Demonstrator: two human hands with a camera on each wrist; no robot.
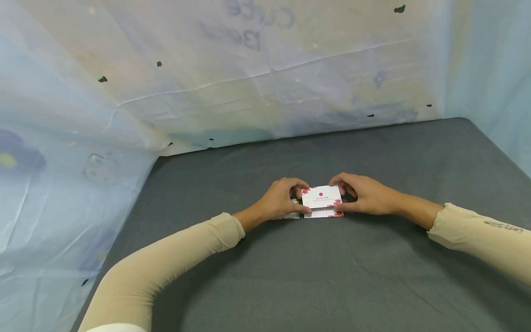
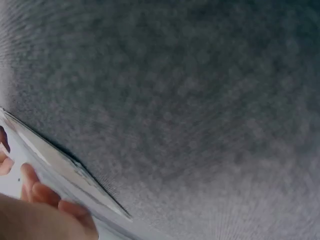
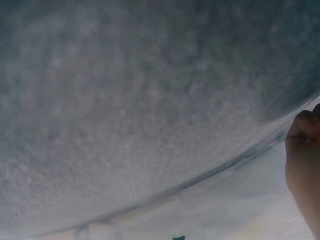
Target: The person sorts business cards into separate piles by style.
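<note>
Left hand (image 1: 281,199) and right hand (image 1: 365,193) pinch the ends of a white card (image 1: 321,197) with pink flowers over a second card (image 1: 290,215) on the grey cloth (image 1: 332,276)

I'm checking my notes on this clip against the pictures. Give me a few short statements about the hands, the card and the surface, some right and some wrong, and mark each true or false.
1. Both hands hold the white card with pink flowers at once. True: the left hand grips its left edge and the right hand its right edge.
2. The card is lifted high above the surface. False: it sits low, at the grey cloth.
3. The person wears beige sleeves. True.
4. The card bears a large blue square. False: it shows a pink dot near its top.
5. The surface under the hands is bare wood. False: it is dark grey fabric.
</note>
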